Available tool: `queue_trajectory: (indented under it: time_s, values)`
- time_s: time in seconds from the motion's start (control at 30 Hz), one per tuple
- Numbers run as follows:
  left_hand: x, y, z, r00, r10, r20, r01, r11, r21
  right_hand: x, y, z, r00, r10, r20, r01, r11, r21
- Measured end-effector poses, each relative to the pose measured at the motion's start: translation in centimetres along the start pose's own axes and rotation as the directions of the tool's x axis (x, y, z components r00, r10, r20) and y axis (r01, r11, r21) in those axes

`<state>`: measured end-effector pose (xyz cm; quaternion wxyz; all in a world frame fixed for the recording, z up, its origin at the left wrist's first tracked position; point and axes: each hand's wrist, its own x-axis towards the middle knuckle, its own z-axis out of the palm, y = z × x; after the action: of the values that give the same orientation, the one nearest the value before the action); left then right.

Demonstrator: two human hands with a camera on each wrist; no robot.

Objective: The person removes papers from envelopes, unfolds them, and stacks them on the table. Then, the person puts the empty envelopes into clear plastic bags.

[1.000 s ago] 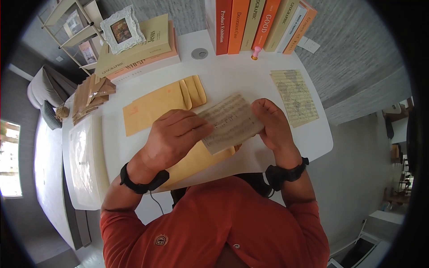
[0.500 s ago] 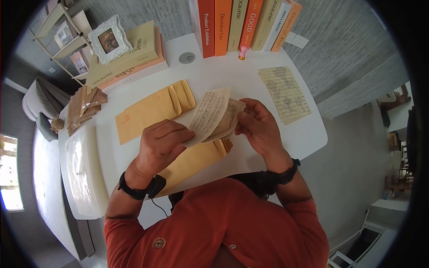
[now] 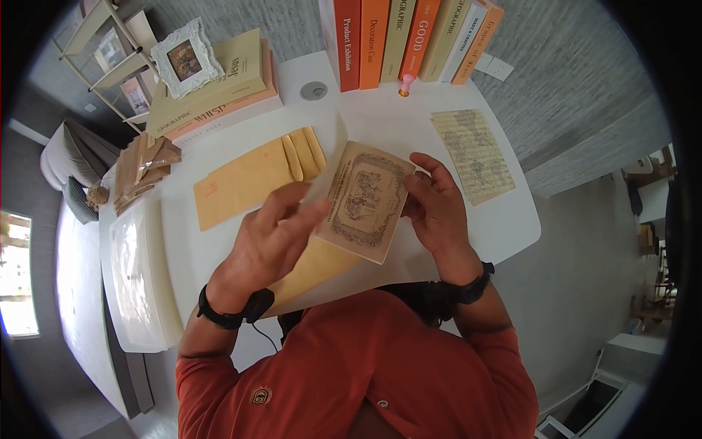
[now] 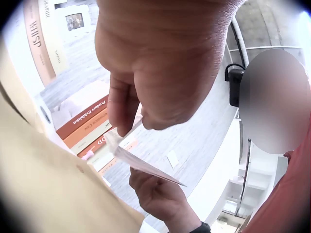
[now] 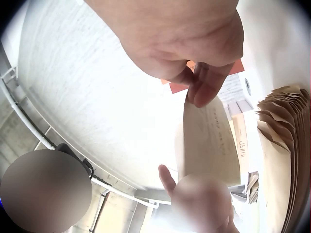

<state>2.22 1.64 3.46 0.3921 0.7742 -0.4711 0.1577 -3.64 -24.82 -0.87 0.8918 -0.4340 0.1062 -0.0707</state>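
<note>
My right hand (image 3: 441, 212) pinches the right edge of a small stack of aged printed paper sheets (image 3: 365, 199), held up over the desk. The top face carries a dark ornate frame around a picture. At the left side, my left hand (image 3: 272, 238) pinches a thin sheet (image 3: 330, 157), blurred and raised away from the stack. In the left wrist view the stack (image 4: 150, 168) appears edge-on between both hands. The right wrist view has thumb and fingers gripping the paper (image 5: 211, 141) at its top edge. Kraft envelopes (image 3: 314, 271) lie under the hands.
More kraft envelopes (image 3: 245, 179) lie at left centre, and a music-patterned paper (image 3: 475, 157) at right. Upright books (image 3: 402, 44) and a pink-handled stamp (image 3: 406, 84) stand at the back. Stacked books (image 3: 219, 102) bear a white frame (image 3: 186, 58). Brown packets (image 3: 142, 168) and a translucent box (image 3: 142, 274) occupy the left.
The handwritten-looking sheets have been turned aside, so the ornate framed print now faces up. My left hand has pulled the thin sheet left, while the right hand keeps its hold on the stack.
</note>
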Motion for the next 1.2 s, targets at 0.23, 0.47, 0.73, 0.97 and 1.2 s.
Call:
queue_trajectory:
  time_s: [0.23, 0.47, 0.73, 0.97, 1.2]
  values:
    - [1.0, 2.3, -0.4, 0.928, 0.095, 0.36, -0.16, 0.975, 0.155, -0.5, -0.2, 0.6, 1.0, -0.006, 0.027, 0.006, 1.0, 0.029]
    - [1.3, 3.0, 0.6, 0.957, 0.072, 0.281, -0.14, 0.963, 0.228, -0.7, -0.2, 0.6, 0.999, -0.028, 0.025, 0.027, 0.998, 0.053]
    - [1.2, 3.0, 1.2, 0.974, 0.071, 0.213, -0.12, 0.966, 0.229, -1.2, -0.2, 0.8, 0.999, -0.034, -0.024, 0.036, 0.994, 0.104]
    - [0.7, 2.2, 2.1, 0.999, 0.025, 0.023, -0.031, 0.952, 0.306, -1.9, -0.7, 1.0, 1.0, -0.006, -0.015, 0.009, 0.988, 0.155]
    - [0.7, 1.7, 1.0, 0.99, -0.141, 0.001, 0.141, 0.99, 0.025, -2.3, -0.4, 0.2, 0.995, -0.061, 0.08, 0.061, 0.998, 0.0]
